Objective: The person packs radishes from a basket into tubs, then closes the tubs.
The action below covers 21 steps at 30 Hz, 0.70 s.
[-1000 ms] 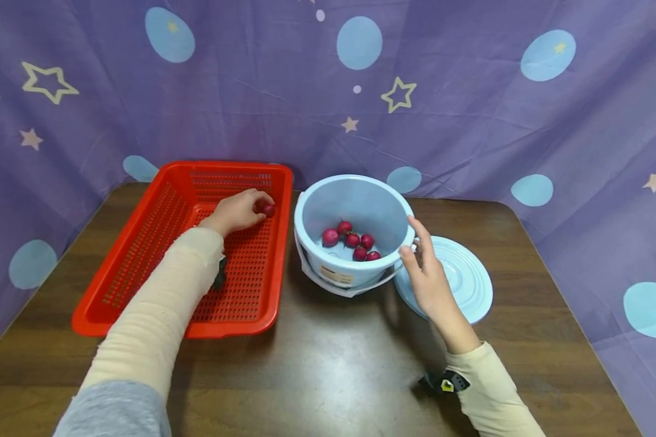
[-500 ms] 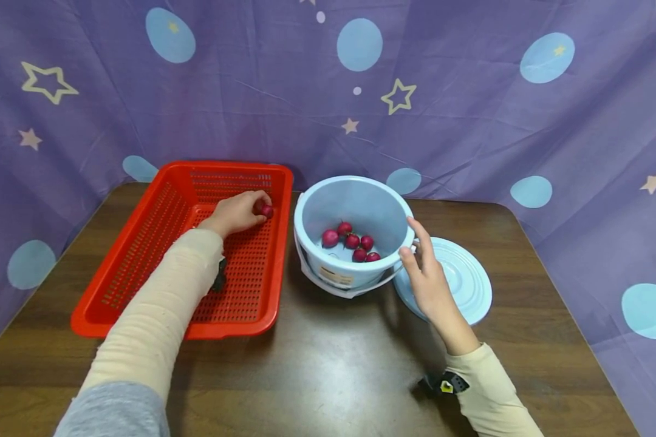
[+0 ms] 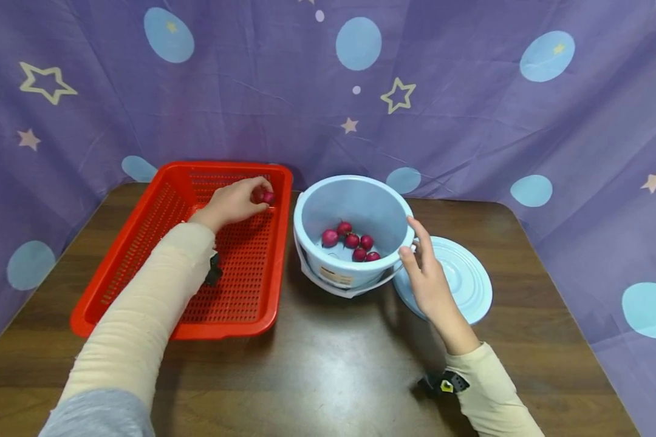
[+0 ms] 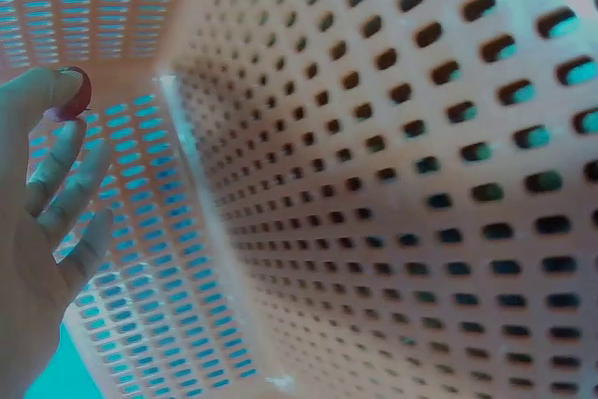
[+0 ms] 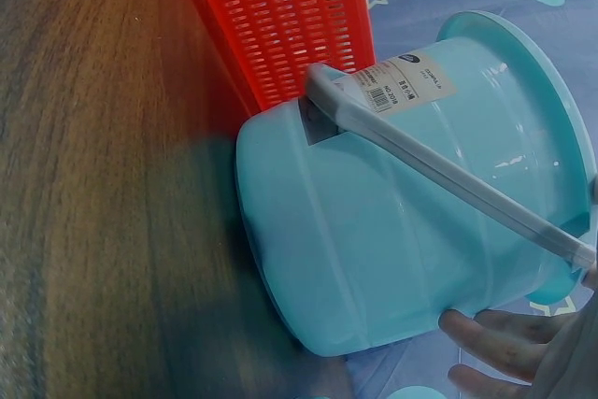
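Observation:
Thumb and fingers of my left hand (image 3: 235,202) pinch a small red radish (image 3: 268,198), inside the red basket (image 3: 282,261) near its right wall. In the left wrist view the radish (image 4: 78,98) sits between thumb and fingertip, while the other fingers are loosely bent. A light blue bucket (image 3: 355,182) stands right of the basket, with several radishes (image 3: 352,241) on its bottom. My right hand (image 3: 430,276) touches the bucket's right rim near the handle joint, fingers spread and fairly straight. In the right wrist view, fingertips meet the bucket's (image 5: 374,240) outer wall.
A light blue lid (image 3: 464,276) lies on the wooden table (image 3: 328,370), right of the bucket and partly behind my right hand. The bucket's handle (image 3: 350,294) hangs down in front. A purple curtain (image 3: 284,91) rises behind the table.
My left hand has moved a little toward the back of the basket, and the radish has moved with it. My right hand and the bucket stay where they were.

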Available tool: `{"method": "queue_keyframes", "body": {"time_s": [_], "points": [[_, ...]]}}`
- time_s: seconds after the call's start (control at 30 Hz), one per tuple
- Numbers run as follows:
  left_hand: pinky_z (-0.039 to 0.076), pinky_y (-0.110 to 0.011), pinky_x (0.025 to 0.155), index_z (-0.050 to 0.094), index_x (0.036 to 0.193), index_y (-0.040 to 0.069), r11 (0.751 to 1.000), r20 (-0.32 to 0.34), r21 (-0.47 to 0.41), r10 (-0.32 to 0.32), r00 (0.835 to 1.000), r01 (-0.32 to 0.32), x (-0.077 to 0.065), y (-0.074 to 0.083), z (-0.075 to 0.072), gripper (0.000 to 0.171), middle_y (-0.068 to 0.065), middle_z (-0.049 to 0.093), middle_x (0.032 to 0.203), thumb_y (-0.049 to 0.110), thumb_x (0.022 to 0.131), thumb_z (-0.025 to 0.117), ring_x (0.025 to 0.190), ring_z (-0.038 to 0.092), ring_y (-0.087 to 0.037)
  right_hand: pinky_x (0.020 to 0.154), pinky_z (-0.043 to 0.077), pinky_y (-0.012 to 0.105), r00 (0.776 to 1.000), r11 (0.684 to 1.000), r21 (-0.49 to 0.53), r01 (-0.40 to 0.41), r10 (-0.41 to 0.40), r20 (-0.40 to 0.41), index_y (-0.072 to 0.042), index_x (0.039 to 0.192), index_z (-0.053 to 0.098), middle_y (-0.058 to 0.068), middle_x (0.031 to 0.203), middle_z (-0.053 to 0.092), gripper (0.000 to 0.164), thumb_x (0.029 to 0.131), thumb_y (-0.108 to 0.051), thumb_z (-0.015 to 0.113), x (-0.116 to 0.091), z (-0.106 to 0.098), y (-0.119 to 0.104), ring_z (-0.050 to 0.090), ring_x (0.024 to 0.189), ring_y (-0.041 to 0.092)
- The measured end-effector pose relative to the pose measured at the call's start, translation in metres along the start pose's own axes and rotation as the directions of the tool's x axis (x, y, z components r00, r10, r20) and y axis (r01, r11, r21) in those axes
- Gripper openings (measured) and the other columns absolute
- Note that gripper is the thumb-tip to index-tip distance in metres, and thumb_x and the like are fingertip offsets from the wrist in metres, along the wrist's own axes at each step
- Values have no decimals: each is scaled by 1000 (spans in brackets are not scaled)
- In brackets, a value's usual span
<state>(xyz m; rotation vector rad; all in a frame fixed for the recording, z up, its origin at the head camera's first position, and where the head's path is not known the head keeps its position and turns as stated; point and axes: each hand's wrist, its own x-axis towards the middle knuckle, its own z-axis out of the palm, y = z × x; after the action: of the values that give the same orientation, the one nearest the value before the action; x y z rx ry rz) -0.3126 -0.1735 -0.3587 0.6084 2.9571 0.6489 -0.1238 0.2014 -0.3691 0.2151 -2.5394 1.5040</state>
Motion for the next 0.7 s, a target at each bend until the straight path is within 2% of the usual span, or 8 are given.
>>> {"method": "queue_keyframes", "body": {"time_s": [0.17, 0.4, 0.57, 0.7], "points": [[45, -51, 80, 58, 116, 19, 1000, -22, 4, 19, 1000, -19, -3, 9, -7, 31, -5, 64, 106, 23, 88, 73, 96, 59, -23, 104, 37, 59, 1000, 1000, 3, 8, -8, 0, -32, 156, 24, 24, 144, 47, 55, 105, -38, 45, 1, -2, 0, 53, 125, 38], [45, -44, 73, 57, 117, 21, 995, -62, 60, 89, 994, -85, -11, 29, -17, 31, -1, 63, 102, 26, 89, 70, 85, 58, -20, 104, 36, 59, 1000, 1000, 4, 18, -18, 5, -33, 156, 24, 23, 144, 47, 55, 105, -38, 44, 2, -3, 0, 53, 125, 38], [45, -43, 69, 56, 117, 20, 991, -96, 100, 100, 990, -90, -17, 41, -25, 31, 0, 64, 103, 28, 89, 68, 81, 58, -19, 104, 36, 59, 1000, 1000, 6, 11, -11, 9, -32, 156, 23, 24, 143, 48, 55, 105, -39, 44, 1, -2, 1, 54, 124, 38], [44, -42, 65, 57, 115, 21, 988, -151, 132, 100, 983, -81, -23, 47, -30, 29, 1, 64, 101, 30, 89, 66, 76, 57, -20, 103, 37, 58, 1000, 1000, -4, 14, -14, 1, -32, 156, 23, 26, 140, 50, 55, 105, -41, 43, 2, -2, 1, 55, 122, 38]]}}
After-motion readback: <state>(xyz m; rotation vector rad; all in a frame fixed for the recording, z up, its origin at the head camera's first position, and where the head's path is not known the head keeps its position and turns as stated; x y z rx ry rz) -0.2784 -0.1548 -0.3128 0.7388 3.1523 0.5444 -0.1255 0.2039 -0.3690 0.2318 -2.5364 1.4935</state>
